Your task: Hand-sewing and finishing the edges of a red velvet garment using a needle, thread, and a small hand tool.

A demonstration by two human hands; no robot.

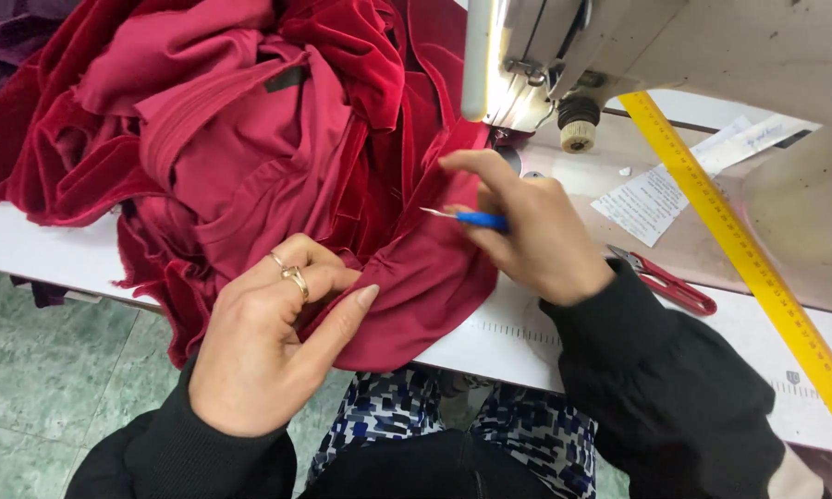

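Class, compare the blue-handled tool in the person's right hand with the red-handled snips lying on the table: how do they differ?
The blue-handled tool is gripped in the right hand, its thin metal tip aimed at the red fabric. The red-handled snips lie loose on the table, touched by neither hand. The blue one shows a single slim point; the red one has two looped arms. Both are small sewing tools with metal tips.
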